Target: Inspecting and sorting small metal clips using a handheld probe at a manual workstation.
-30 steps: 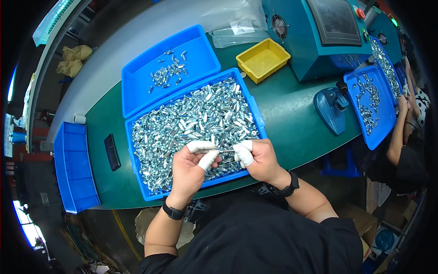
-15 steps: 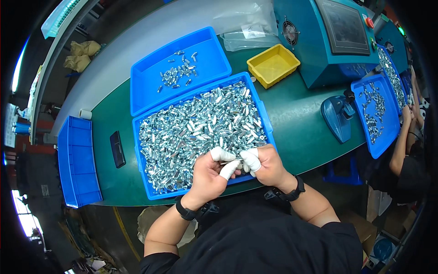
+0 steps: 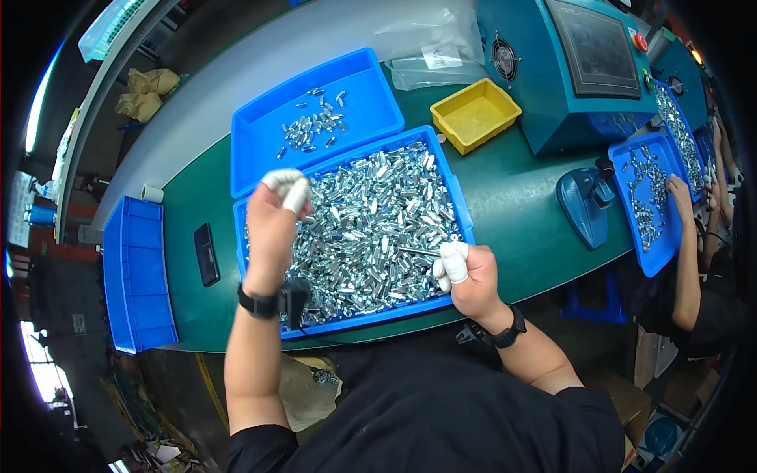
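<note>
A large blue tray (image 3: pixel 465 206) in front of me is heaped with small shiny metal hex-shaped parts (image 3: pixel 371 225). My right hand (image 3: pixel 473 284), its fingertips wrapped in white covers, grips a thin metal rod (image 3: pixel 418 251) that points left over the heap. My left hand (image 3: pixel 272 225), also with white-covered fingertips, is raised over the tray's left far side. Its thumb and fingers are pinched together, and what they hold, if anything, is hidden. Beyond lies a second blue tray (image 3: pixel 260 134) with a scattering of the same parts (image 3: pixel 311 130).
On the green table (image 3: pixel 512 197) are a yellow bin (image 3: pixel 477 114), a phone (image 3: pixel 206 254), a blue bin (image 3: pixel 142 276) and a blue-grey bench device (image 3: pixel 583 201). A teal machine with a screen (image 3: pixel 595 51) stands far right. A co-worker's hand (image 3: pixel 680 197) reaches over another blue tray (image 3: pixel 658 244).
My left hand has parted from the right and moved left and away toward the far tray. The right hand stays near its place, its rod now plainly visible. The co-worker's hand has shifted over its tray.
</note>
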A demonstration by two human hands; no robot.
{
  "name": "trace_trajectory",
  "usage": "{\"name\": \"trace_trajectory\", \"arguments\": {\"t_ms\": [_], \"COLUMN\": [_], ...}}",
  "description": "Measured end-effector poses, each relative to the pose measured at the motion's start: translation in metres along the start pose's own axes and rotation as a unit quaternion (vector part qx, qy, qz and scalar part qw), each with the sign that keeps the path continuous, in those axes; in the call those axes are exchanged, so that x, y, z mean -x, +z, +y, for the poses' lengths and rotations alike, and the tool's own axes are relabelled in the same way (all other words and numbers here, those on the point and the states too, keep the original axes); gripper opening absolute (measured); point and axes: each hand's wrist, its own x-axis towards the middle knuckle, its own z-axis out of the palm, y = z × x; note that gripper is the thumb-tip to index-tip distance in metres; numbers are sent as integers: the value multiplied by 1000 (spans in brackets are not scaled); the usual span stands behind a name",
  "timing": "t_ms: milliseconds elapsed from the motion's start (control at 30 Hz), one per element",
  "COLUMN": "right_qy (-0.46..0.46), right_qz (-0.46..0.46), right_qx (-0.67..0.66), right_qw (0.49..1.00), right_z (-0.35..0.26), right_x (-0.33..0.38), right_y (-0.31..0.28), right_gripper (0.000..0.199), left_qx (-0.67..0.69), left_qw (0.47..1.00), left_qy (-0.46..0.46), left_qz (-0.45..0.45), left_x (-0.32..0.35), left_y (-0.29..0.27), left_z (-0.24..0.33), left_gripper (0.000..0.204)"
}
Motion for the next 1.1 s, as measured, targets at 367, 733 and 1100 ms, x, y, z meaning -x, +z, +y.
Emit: {"name": "trace_trajectory", "arguments": {"t_ms": [367,733,1100], "right_qy": [10,33,21], "right_qz": [-18,-21,-34], "right_qx": [1,-7,13], "right_qw": [1000,999,999], "right_z": [-7,-4,2], "right_x": [-4,-6,-10], "right_y": [2,-9,-23], "right_gripper": [40,37,38], "left_qx": [-417,-388,124], "left_qw": [873,891,979], "left_qy": [159,169,-119], "left_qz": [-198,-161,-109], "left_x": [32,29,79], "left_y": [18,26,70], "left_z": [16,4,0], "left_gripper": [33,18,13]}}
